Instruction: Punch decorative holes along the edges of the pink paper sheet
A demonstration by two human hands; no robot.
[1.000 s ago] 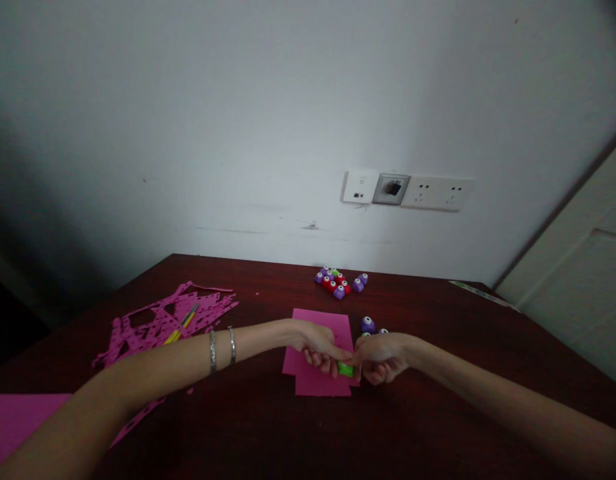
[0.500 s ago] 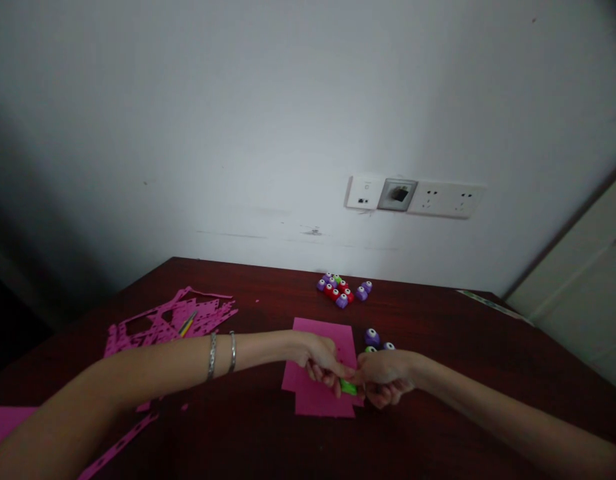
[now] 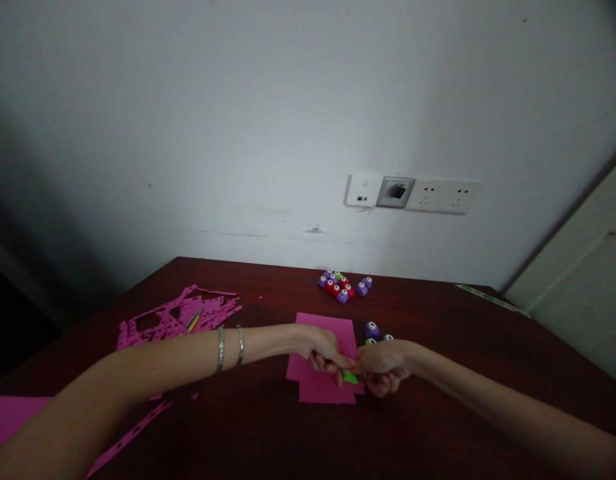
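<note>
Head: two hands (image 3: 325, 348) (image 3: 385, 363), one green piece (image 3: 349, 377)

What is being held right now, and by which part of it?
A small green piece, held between the left hand and right hand. Fingers cover its ends, so the exact grip points cannot be told.

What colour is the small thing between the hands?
The small thing is bright green; see the head view.
</note>
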